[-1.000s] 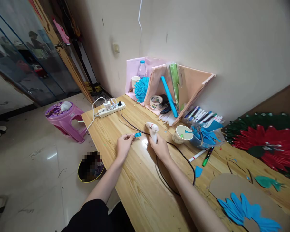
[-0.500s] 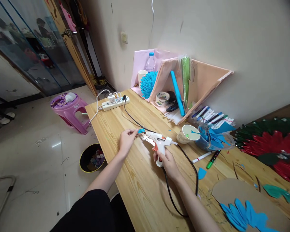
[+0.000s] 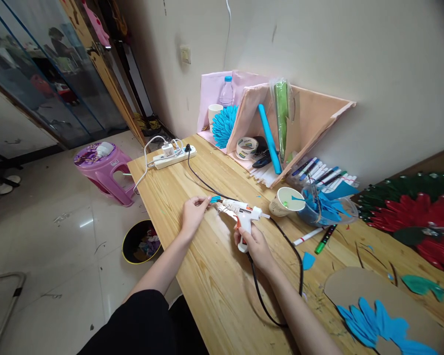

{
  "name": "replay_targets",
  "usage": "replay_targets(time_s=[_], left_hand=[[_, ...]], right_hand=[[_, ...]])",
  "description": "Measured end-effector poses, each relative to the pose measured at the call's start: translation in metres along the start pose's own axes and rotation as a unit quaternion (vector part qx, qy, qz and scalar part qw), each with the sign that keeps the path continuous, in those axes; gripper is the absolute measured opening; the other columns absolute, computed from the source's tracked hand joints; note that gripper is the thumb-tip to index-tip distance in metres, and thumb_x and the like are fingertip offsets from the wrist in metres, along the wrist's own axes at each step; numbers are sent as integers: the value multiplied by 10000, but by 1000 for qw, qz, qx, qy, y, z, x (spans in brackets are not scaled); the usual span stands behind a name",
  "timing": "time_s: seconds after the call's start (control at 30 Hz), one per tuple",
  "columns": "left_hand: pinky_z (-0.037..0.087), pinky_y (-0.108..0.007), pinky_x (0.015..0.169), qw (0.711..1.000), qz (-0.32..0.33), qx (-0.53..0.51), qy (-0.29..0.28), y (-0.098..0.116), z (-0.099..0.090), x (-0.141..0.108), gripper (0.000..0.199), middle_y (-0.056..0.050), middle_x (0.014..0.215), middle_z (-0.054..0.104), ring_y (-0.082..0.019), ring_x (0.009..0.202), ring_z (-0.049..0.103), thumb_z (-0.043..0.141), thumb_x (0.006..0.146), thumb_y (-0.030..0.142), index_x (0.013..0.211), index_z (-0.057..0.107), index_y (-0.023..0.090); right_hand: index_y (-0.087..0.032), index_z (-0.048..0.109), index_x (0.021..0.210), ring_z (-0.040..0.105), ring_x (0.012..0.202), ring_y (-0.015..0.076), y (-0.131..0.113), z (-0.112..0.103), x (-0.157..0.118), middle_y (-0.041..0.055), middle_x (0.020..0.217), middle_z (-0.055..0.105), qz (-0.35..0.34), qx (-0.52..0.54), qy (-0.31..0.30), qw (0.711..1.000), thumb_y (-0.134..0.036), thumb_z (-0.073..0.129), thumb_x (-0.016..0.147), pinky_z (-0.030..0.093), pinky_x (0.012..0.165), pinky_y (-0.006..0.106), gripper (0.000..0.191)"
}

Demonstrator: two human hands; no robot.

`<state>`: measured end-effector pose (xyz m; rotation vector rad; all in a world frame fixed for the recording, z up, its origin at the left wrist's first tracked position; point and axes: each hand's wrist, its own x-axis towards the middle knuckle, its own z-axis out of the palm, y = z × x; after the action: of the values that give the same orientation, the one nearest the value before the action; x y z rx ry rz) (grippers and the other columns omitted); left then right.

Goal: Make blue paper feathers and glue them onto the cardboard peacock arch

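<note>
Near the middle of the wooden table, my left hand (image 3: pixel 194 213) pinches a small blue piece (image 3: pixel 215 199) between its fingertips. My right hand (image 3: pixel 254 242) is wrapped round the handle of a white and orange glue gun (image 3: pixel 245 217). The gun's nozzle points left, close beside the blue piece; whether they touch I cannot tell. A glue stick pokes out of the gun's back end, and a black cord runs from its handle. At the lower right, blue petals (image 3: pixel 372 320) lie on a round cardboard piece (image 3: pixel 350 286).
A power strip (image 3: pixel 174 157) sits at the table's far left corner. Behind the gun are a paper cup (image 3: pixel 286 201), a bowl of blue pieces (image 3: pixel 327 209) and pink boxes (image 3: pixel 307 108) with tape. A red flower (image 3: pixel 418 222) lies at the right. A bin (image 3: pixel 141 241) stands on the floor.
The view has shifted slightly. Both hands keep their holds, with the glue gun's nozzle still close to the blue piece.
</note>
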<state>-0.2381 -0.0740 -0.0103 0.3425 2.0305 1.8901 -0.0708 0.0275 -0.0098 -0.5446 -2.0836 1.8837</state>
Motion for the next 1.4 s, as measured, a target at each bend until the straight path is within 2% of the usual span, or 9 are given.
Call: replay_targets(time_s=[0.43, 0.77, 0.93, 1.4], left_hand=[[445, -247, 561, 1000, -12, -9, 5, 3, 1, -1, 260, -49, 621, 674, -142, 570, 604, 697, 646, 391, 674, 683, 133], [438, -241, 546, 1000, -17, -11, 8, 3, 0, 0, 264, -45, 610, 672, -146, 574, 609, 694, 643, 400, 667, 674, 138], [441, -240, 540, 1000, -15, -5, 7, 5, 0, -1, 255, -50, 604, 674, -148, 572, 611, 694, 645, 386, 671, 676, 133], [455, -241, 571, 1000, 7, 16, -18, 10, 2, -5, 296, -70, 657, 697, -155, 598, 626, 698, 654, 400, 724, 702, 112]], right_hand=[[-180, 498, 726, 481, 555, 144, 4, 0, 2, -1, 588, 540, 1, -13, 18, 1000, -448, 410, 864, 377, 555, 272, 313], [-159, 524, 845, 489, 544, 142, 3, 0, 0, -7, 598, 550, 6, 4, 55, 998, -452, 435, 844, 379, 525, 261, 306], [-155, 517, 893, 471, 521, 133, -2, 0, -3, -17, 591, 536, -9, 10, 30, 999, -437, 405, 861, 370, 515, 257, 305], [-164, 499, 798, 467, 514, 131, -2, 0, -1, -20, 562, 528, -13, 7, 16, 1000, -432, 405, 856, 368, 528, 258, 291]])
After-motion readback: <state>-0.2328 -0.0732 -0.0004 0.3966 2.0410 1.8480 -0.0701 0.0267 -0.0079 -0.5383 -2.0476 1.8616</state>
